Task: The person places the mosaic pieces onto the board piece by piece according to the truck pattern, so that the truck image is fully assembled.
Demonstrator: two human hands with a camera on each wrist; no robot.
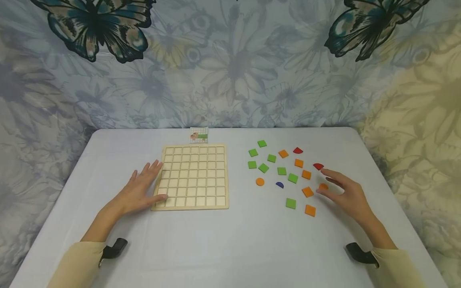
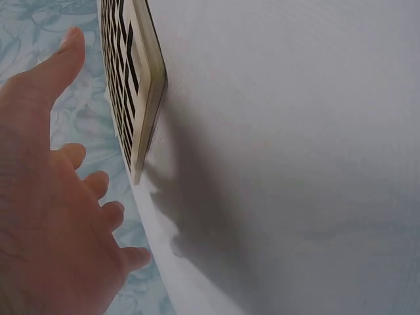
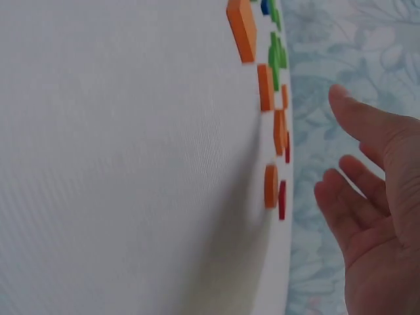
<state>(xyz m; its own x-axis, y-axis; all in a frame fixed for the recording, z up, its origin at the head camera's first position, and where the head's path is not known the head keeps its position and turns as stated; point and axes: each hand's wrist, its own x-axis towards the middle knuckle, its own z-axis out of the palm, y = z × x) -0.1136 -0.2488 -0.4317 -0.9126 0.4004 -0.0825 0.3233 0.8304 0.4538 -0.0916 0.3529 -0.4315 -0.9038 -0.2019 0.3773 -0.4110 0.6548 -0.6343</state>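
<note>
A pale wooden grid board (image 1: 191, 207) lies flat on the table. My left hand (image 1: 138, 191), fingers spread, is at the board's left edge, thumb over its lower left corner; whether it touches cannot be told. In the left wrist view the hand (image 2: 62, 216) grips nothing. My right hand (image 1: 347, 196) hovers over the right side of the loose pieces, thumb and fingers apart. Beneath it lies an orange round piece (image 1: 324, 186), partly covered. Just beyond the fingertips is a red piece (image 1: 318, 166). The right wrist view shows the hand (image 3: 367, 197) holding nothing, above the orange disc (image 3: 271, 186).
Several green squares (image 1: 281, 171) and orange squares (image 1: 306, 175) are scattered right of the board. Among them lie another orange disc (image 1: 260, 182), a blue half-round (image 1: 279, 185) and a second red piece (image 1: 297, 150). A small pattern card (image 1: 199, 135) is behind the board.
</note>
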